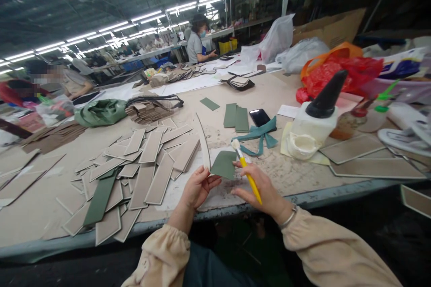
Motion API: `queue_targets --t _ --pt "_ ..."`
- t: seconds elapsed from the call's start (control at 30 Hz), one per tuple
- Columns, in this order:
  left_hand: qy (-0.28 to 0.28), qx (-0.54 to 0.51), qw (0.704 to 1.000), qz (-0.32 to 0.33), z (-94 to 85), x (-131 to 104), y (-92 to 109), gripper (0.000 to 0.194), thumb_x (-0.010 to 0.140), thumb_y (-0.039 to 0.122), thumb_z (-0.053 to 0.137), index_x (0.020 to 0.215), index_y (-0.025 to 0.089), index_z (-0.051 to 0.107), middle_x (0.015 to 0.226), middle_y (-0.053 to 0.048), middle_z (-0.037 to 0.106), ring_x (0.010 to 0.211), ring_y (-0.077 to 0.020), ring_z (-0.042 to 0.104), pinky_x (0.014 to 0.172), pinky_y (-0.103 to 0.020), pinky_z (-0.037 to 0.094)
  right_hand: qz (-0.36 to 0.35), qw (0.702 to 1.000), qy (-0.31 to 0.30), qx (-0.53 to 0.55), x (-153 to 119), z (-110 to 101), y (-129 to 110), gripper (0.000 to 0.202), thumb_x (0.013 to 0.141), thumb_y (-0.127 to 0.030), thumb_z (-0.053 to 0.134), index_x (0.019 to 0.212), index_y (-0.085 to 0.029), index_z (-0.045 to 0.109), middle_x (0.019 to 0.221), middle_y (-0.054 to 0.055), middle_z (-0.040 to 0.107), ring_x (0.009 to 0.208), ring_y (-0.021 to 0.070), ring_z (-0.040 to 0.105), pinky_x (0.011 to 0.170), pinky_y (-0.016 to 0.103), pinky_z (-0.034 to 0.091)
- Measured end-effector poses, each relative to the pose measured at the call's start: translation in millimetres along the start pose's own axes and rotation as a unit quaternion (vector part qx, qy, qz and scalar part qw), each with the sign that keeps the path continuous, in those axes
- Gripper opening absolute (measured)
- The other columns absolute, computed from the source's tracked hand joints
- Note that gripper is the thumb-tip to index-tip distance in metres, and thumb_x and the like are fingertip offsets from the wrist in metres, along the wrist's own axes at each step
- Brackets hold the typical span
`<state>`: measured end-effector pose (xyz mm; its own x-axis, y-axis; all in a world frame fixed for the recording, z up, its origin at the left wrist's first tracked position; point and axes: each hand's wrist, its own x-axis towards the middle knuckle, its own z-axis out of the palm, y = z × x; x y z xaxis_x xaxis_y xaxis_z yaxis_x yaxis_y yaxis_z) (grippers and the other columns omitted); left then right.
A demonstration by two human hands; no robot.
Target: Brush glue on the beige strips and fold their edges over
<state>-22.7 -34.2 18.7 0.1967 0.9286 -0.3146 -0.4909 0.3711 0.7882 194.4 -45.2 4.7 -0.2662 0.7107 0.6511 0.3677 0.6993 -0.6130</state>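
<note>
My left hand pinches a thin, slightly bowed pale panel near its lower end, seen almost edge-on. Between my hands is a bent green piece, with my left fingers at its lower left edge. A yellow-handled brush with a whitish tip is gripped in my right hand, whose fingertips reach the green piece's right edge. Whether the pale panel and the green piece are joined is unclear. Left of my hands lies a loose heap of beige panels with pale edges, a dark green strip on top.
A white glue bottle with a black cone stands at the right. Flat green pieces, a phone and a teal cloth strip lie ahead. Red plastic bags sit farther right. A co-worker is across the room.
</note>
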Motion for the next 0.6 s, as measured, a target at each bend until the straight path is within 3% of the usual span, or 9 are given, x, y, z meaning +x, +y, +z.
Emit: queue_targets --t 0.17,0.33,0.43,0.53,0.6 --pt "-0.024 -0.001 1.000 -0.009 8.2 -1 -4 0.028 0.081 0.023 0.068 0.106 0.015 0.060 0.103 -0.009 0.070 0.089 -0.0223 0.070 0.072 -0.028 0.056 -0.010 0.996 0.071 -0.057 11 17 9 0.019 0.084 -0.009 0.056 0.094 -0.024 0.049 0.104 0.008 0.068 0.099 0.0214 0.064 0.087 0.039 0.052" --pt "0.104 -0.058 0.989 0.088 -6.1 -1 11 0.019 0.081 0.023 0.065 0.096 0.014 0.057 0.087 -0.005 0.070 0.077 -0.0161 0.071 0.064 -0.021 0.053 -0.014 0.975 0.181 -0.127 28 8 8 0.014 0.083 -0.015 0.064 0.086 -0.023 0.053 0.088 0.001 0.070 0.083 0.0169 0.069 0.076 0.027 0.054" --pt "0.127 -0.042 0.985 0.112 -22.2 -7 22 0.023 0.078 0.027 0.068 0.093 0.014 0.057 0.080 -0.004 0.069 0.071 -0.0151 0.070 0.058 -0.019 0.050 0.066 0.961 0.246 -0.105 37 2 12 0.019 0.079 -0.028 0.071 0.086 -0.022 0.055 0.090 0.002 0.070 0.084 0.0192 0.070 0.075 0.029 0.055" --pt "0.079 0.021 0.994 0.073 -35.6 -15 27 0.033 0.071 0.034 0.074 0.089 0.012 0.059 0.077 -0.006 0.069 0.066 -0.0165 0.069 0.050 -0.018 0.046 0.175 0.933 0.310 -0.052 60 -3 31 0.031 0.076 -0.040 0.073 0.092 -0.022 0.055 0.083 0.001 0.069 0.077 0.0212 0.070 0.071 0.034 0.056" --pt "0.042 0.069 0.996 0.037 -43.9 -20 28 0.036 0.066 0.038 0.075 0.085 0.011 0.060 0.074 -0.007 0.068 0.063 -0.0169 0.069 0.046 -0.017 0.043 0.207 0.927 0.311 -0.009 81 -8 47 0.038 0.077 -0.044 0.071 0.102 -0.022 0.052 0.078 0.000 0.068 0.068 0.0212 0.069 0.063 0.034 0.056"
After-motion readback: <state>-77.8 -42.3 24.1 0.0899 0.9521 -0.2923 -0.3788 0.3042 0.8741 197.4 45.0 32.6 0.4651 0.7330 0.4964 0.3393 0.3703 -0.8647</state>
